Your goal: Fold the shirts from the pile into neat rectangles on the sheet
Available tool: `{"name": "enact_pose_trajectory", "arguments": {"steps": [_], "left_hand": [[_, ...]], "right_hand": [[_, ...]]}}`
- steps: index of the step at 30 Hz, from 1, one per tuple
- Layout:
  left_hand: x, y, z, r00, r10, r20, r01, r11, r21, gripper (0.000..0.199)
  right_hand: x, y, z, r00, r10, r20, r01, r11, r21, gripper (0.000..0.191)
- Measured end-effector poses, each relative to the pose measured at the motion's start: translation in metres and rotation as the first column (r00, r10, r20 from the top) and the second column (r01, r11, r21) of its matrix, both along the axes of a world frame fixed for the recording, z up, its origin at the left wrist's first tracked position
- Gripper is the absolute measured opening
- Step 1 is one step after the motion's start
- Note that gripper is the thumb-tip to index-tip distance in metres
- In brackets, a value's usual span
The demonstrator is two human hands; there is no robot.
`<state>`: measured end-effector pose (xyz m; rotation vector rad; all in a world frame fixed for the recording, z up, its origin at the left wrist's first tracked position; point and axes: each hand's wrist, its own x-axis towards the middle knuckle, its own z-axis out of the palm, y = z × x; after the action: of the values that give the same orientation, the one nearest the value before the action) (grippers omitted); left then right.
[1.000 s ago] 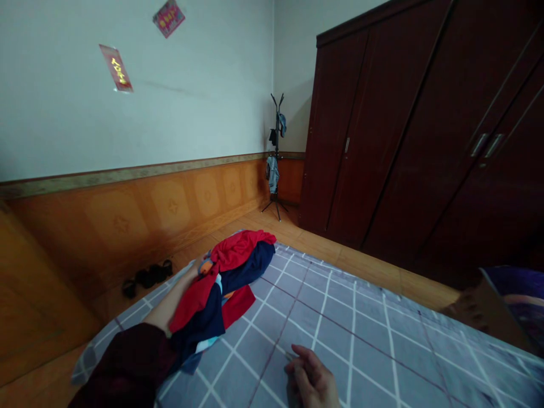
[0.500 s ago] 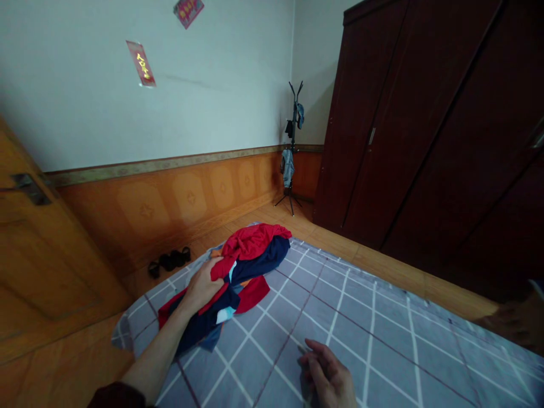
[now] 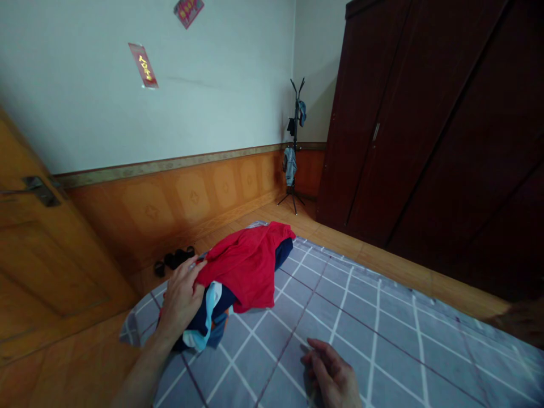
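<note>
A red garment (image 3: 250,266) lies spread over a pile of clothes on the bed's grey checked sheet (image 3: 289,345). Dark blue cloth (image 3: 284,253) and light blue and white cloth (image 3: 209,317) show from under it. My left hand (image 3: 182,294) is at the near left end of the red garment, its fingers together on the edge of the cloth; the fingertips' grip is partly hidden. My right hand (image 3: 334,371) rests low over the sheet, fingers loosely curled and apart, holding nothing.
Black shoes (image 3: 174,259) are on the floor beyond the bed's left side. A wooden door (image 3: 46,255) is at the left. A coat rack (image 3: 294,147) with clothes stands in the corner, and a dark wardrobe (image 3: 408,124) fills the right.
The red garment, bunched before, now lies flatter and covers more of the pile. My left hand has moved left. The light blue and white cloth shows more. My right hand has hardly moved.
</note>
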<state>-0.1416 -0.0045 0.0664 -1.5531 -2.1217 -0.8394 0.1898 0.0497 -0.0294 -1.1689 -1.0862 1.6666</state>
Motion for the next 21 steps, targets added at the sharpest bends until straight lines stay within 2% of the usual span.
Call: {"name": "enact_pose_trajectory", "arguments": {"steps": [2,4,6,8,10,12,15,18,21], "left_hand": [[0.017,0.006,0.009,0.999,-0.046,-0.019,0.047,0.998,0.048,0.040],[0.032,0.014,0.012,0.992,-0.127,-0.016,0.126,0.991,-0.044,0.036],[0.043,0.021,0.004,0.980,-0.197,-0.017,0.188,0.958,-0.217,0.043],[0.050,0.026,-0.012,0.972,-0.231,-0.037,0.203,0.911,-0.357,0.060],[0.053,0.030,-0.027,0.974,-0.219,-0.064,0.177,0.903,-0.392,0.065],[0.055,0.031,-0.036,0.981,-0.183,-0.058,0.153,0.927,-0.343,0.051],[0.057,0.033,-0.035,0.981,-0.193,0.026,0.193,0.947,-0.255,0.021],[0.062,0.035,-0.024,0.958,-0.252,0.134,0.271,0.952,-0.142,0.022],[0.079,0.031,-0.010,0.923,-0.304,0.234,0.318,0.948,-0.021,0.022]], "right_hand": [[0.002,0.002,0.000,1.000,0.029,-0.003,-0.029,1.000,-0.006,0.066],[0.002,0.002,0.001,1.000,0.030,-0.001,-0.030,1.000,-0.005,0.066],[0.001,0.001,0.002,1.000,0.021,-0.003,-0.021,1.000,0.010,0.063],[0.000,-0.001,0.001,1.000,0.015,-0.007,-0.014,0.999,0.033,0.060],[0.000,-0.002,0.000,1.000,0.010,-0.010,-0.009,0.999,0.046,0.058],[0.000,-0.002,-0.002,1.000,0.012,-0.003,-0.012,0.999,0.049,0.059],[0.000,-0.002,-0.001,1.000,0.016,0.027,-0.018,0.997,0.071,0.062],[0.000,-0.002,0.001,0.998,0.017,0.054,-0.022,0.996,0.088,0.063],[-0.001,-0.003,0.001,0.998,0.020,0.066,-0.029,0.991,0.128,0.061]]}}
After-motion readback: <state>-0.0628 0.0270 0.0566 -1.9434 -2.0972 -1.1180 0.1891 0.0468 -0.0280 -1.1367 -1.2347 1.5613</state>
